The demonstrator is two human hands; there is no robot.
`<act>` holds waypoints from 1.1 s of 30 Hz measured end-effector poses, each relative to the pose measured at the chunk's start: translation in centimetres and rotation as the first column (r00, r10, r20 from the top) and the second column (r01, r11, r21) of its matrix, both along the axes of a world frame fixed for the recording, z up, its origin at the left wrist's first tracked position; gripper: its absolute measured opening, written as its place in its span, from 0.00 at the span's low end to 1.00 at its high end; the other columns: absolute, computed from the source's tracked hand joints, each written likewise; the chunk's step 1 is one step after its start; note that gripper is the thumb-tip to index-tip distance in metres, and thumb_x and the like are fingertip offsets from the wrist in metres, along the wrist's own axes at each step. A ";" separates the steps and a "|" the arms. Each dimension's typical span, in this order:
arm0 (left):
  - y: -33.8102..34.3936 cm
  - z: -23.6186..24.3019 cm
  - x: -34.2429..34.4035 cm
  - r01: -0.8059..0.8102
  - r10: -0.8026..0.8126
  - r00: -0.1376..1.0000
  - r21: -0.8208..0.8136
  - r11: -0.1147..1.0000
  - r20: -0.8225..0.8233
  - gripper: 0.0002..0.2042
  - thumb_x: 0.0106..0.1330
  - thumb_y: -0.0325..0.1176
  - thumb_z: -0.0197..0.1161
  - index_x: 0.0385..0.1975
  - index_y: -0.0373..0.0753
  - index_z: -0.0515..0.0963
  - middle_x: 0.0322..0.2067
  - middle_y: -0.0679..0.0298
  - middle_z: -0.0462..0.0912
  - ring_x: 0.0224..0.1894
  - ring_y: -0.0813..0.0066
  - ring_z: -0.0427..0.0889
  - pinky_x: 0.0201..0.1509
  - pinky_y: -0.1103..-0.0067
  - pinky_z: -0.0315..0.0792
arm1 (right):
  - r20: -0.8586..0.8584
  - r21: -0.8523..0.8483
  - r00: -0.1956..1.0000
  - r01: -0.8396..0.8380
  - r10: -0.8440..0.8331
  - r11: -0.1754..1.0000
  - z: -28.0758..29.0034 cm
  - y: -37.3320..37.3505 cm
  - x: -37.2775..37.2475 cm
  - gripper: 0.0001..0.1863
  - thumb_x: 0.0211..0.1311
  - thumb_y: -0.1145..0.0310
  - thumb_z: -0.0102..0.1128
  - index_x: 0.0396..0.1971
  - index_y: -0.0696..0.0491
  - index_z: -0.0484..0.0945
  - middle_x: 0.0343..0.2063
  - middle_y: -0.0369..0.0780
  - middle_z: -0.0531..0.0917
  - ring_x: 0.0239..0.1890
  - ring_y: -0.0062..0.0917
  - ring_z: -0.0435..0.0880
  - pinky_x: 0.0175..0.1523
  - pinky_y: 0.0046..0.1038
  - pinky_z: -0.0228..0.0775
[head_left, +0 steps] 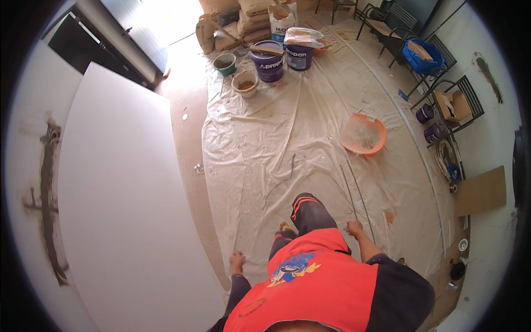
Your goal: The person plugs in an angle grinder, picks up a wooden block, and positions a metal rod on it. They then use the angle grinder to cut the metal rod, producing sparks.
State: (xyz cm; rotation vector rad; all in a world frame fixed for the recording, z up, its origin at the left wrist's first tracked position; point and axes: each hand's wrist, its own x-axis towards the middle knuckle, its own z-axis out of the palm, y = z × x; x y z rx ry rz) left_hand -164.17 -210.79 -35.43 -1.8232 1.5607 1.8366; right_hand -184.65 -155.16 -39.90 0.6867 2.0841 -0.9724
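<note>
My left hand (237,262) hangs low over the plastic sheet (310,127), beside the edge of a large white panel (121,182). Its fingers are loosely bent and a little apart, with nothing seen in them. On the other side, my right hand (354,227) hangs out from my body, fingers half curled and seemingly empty. Two thin dark rods or strips (359,197) lie on the sheet by the right hand; no grip on them shows. One of my legs (310,213) is bent forward.
Farther ahead stand purple paint buckets (269,69), a white bucket (245,84), a green bucket (224,65) and stacked sacks (257,27). An orange basin (365,134) sits right of centre. Metal chairs (462,102), a cardboard box (452,106) and a coiled hose (445,157) line the right wall.
</note>
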 end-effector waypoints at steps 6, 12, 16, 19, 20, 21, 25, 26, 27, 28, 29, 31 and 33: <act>-15.5 2.8 -26.7 0.050 -0.083 0.988 -0.236 0.970 -0.131 0.12 0.67 0.35 0.55 0.45 0.36 0.73 0.30 0.64 0.78 0.27 0.76 0.78 0.25 0.81 0.71 | 0.407 0.099 0.911 0.027 -0.066 0.995 1.8 -4.2 -3.6 0.13 0.60 0.65 0.51 0.40 0.51 0.82 0.29 0.42 0.84 0.29 0.25 0.85 0.30 0.27 0.78; -17.4 2.0 -39.0 0.170 -0.199 0.961 -0.161 0.972 -0.190 0.17 0.68 0.38 0.54 0.53 0.36 0.69 0.40 0.61 0.79 0.35 0.71 0.81 0.35 0.76 0.74 | 0.303 0.121 0.885 -0.405 0.354 0.906 -0.6 -14.6 -27.9 0.16 0.63 0.58 0.47 0.44 0.48 0.79 0.36 0.42 0.84 0.34 0.34 0.84 0.38 0.37 0.74; -13.0 2.8 -44.0 0.265 -0.266 0.964 0.062 0.962 0.011 0.16 0.65 0.37 0.57 0.49 0.33 0.73 0.34 0.62 0.81 0.31 0.76 0.79 0.29 0.81 0.72 | -0.341 0.398 0.641 -0.565 0.688 0.723 3.4 -24.1 -51.0 0.14 0.62 0.59 0.48 0.30 0.49 0.82 0.29 0.45 0.84 0.36 0.37 0.83 0.41 0.42 0.72; -12.3 2.5 -44.8 0.723 -0.657 0.670 -0.100 0.684 0.346 0.17 0.66 0.41 0.53 0.47 0.37 0.77 0.42 0.54 0.81 0.47 0.71 0.79 0.44 0.76 0.73 | -0.449 -0.045 0.886 -0.150 0.114 0.988 13.3 -33.6 -64.7 0.16 0.58 0.57 0.55 0.30 0.54 0.84 0.24 0.42 0.84 0.28 0.27 0.83 0.37 0.29 0.73; -12.4 1.5 -45.3 0.742 -0.683 0.645 -0.068 0.667 0.343 0.17 0.66 0.41 0.53 0.48 0.37 0.76 0.42 0.55 0.81 0.46 0.71 0.79 0.44 0.76 0.74 | -0.496 -0.050 0.863 -0.134 0.092 0.990 14.3 -34.6 -68.3 0.18 0.58 0.55 0.55 0.30 0.55 0.83 0.24 0.43 0.84 0.29 0.29 0.83 0.39 0.30 0.72; -12.9 0.3 -44.9 0.707 -0.663 0.673 -0.024 0.706 0.327 0.17 0.67 0.41 0.54 0.48 0.37 0.76 0.42 0.55 0.81 0.45 0.71 0.80 0.43 0.76 0.74 | -0.538 -0.065 0.839 -0.132 0.076 0.989 14.4 -36.3 -71.4 0.20 0.57 0.53 0.55 0.29 0.57 0.83 0.23 0.44 0.83 0.31 0.31 0.84 0.40 0.31 0.72; -18.4 -5.4 -47.3 0.438 -0.462 0.865 0.153 0.886 0.198 0.17 0.67 0.40 0.54 0.49 0.35 0.74 0.41 0.55 0.81 0.42 0.71 0.80 0.42 0.76 0.74 | -0.461 -0.005 0.885 -0.079 0.068 0.997 13.1 -39.3 -78.0 0.19 0.57 0.54 0.56 0.30 0.57 0.83 0.25 0.44 0.84 0.30 0.33 0.84 0.40 0.32 0.73; -20.5 -6.3 -49.4 0.336 -0.368 0.915 0.194 0.922 0.164 0.18 0.67 0.40 0.54 0.49 0.34 0.73 0.41 0.56 0.81 0.42 0.71 0.81 0.41 0.76 0.75 | -0.405 0.064 0.910 -0.063 0.084 0.996 10.8 -39.7 -78.8 0.19 0.57 0.54 0.57 0.31 0.57 0.83 0.25 0.44 0.84 0.30 0.32 0.84 0.40 0.32 0.74; -22.7 -6.4 -51.3 0.215 -0.247 0.961 0.225 0.950 0.126 0.18 0.67 0.40 0.54 0.50 0.34 0.73 0.41 0.56 0.81 0.41 0.72 0.81 0.41 0.76 0.75 | -0.329 0.147 0.937 -0.070 0.115 0.987 8.1 -38.7 -78.3 0.19 0.56 0.54 0.57 0.31 0.57 0.83 0.26 0.44 0.84 0.30 0.30 0.84 0.40 0.31 0.74; -24.6 -7.3 -54.0 0.097 -0.128 0.987 0.265 0.959 0.102 0.18 0.67 0.40 0.54 0.50 0.33 0.72 0.41 0.56 0.81 0.40 0.72 0.81 0.40 0.76 0.75 | -0.189 0.216 0.939 -0.246 0.287 0.945 5.4 -37.9 -77.5 0.19 0.56 0.54 0.58 0.31 0.57 0.83 0.29 0.46 0.84 0.35 0.34 0.84 0.44 0.35 0.74; -25.6 -5.5 -58.2 0.068 -0.095 0.990 0.227 0.972 0.107 0.19 0.68 0.40 0.54 0.52 0.34 0.71 0.43 0.55 0.80 0.42 0.69 0.81 0.42 0.75 0.75 | -0.037 0.265 0.914 -0.380 0.403 0.886 2.8 -36.1 -76.6 0.19 0.56 0.54 0.58 0.31 0.57 0.83 0.32 0.49 0.84 0.39 0.38 0.83 0.47 0.38 0.73; -27.5 4.1 -69.2 -0.030 0.019 0.995 0.107 0.994 0.099 0.20 0.69 0.41 0.52 0.55 0.35 0.67 0.47 0.54 0.79 0.46 0.64 0.81 0.46 0.72 0.76 | 0.177 0.191 0.746 -0.666 0.642 0.722 3.0 -36.4 -76.1 0.21 0.56 0.55 0.58 0.38 0.57 0.81 0.39 0.51 0.82 0.47 0.44 0.80 0.53 0.42 0.70; -30.0 6.1 -74.1 -0.026 0.018 0.996 0.089 0.996 0.089 0.21 0.70 0.40 0.52 0.58 0.36 0.63 0.49 0.53 0.77 0.46 0.61 0.80 0.47 0.69 0.77 | 0.214 0.210 0.783 -0.620 0.584 0.756 5.2 -37.9 -79.1 0.24 0.55 0.56 0.59 0.46 0.57 0.76 0.43 0.52 0.81 0.48 0.45 0.79 0.54 0.42 0.70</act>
